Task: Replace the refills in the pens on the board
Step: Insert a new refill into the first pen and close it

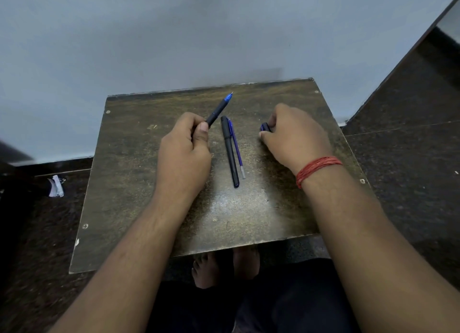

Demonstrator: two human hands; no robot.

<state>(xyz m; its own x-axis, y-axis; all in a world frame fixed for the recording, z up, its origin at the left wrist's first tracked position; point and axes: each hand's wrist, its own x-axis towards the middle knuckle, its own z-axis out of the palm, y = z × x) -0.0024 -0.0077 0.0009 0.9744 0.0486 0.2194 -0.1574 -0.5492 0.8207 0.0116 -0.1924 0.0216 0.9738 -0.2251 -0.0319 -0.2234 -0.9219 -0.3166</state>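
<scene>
Your left hand (184,148) grips one pen (219,108) by its rear half, the blue tip pointing up and away from you. Your right hand (293,136) is curled around a small dark blue piece (265,127), probably the cap, and presses it on the tabletop (149,208). The piece is mostly hidden, so I cannot say exactly what it is. It is small, and it can slip from your fingers and roll off the edge. Between your hands lie a second pen (230,151) and, touching it on the side of your right hand, a loose refill (236,148). A careless move of your left hand can knock both away. Left of the board, a scrap of paper (56,186) lies on the dark floor (410,158).
</scene>
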